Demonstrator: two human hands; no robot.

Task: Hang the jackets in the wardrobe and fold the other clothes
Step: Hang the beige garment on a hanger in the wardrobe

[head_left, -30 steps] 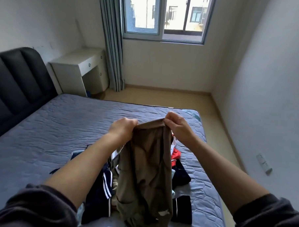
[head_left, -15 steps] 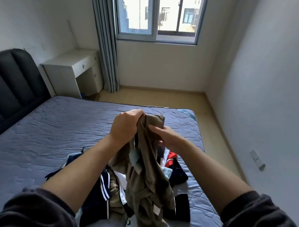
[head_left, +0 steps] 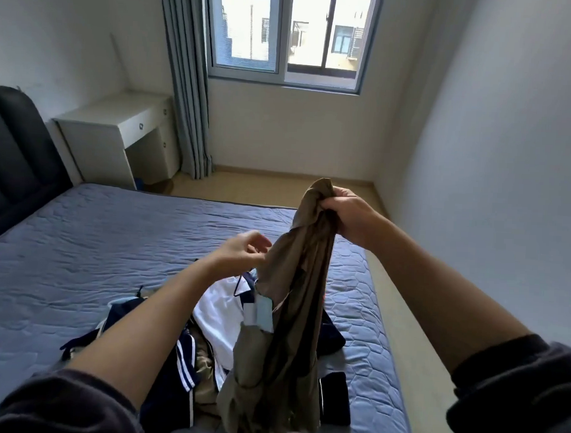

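Hands moved: our right hand [head_left: 349,219] has lifted the tan garment [head_left: 293,315] higher and rightward; our left hand [head_left: 240,252] has dropped off its top
Pile: clothes pile [head_left: 214,314], navy-striped, white and black, on the near part of the bed [head_left: 113,241], beneath the garment's dangling end
Right grip: clenched round the garment's bunched top
Left grip: fingers curled at the fabric's edge; we cannot tell if they pinch it
Far wall: white desk [head_left: 117,133]; grey curtain [head_left: 185,81]; window [head_left: 292,36]
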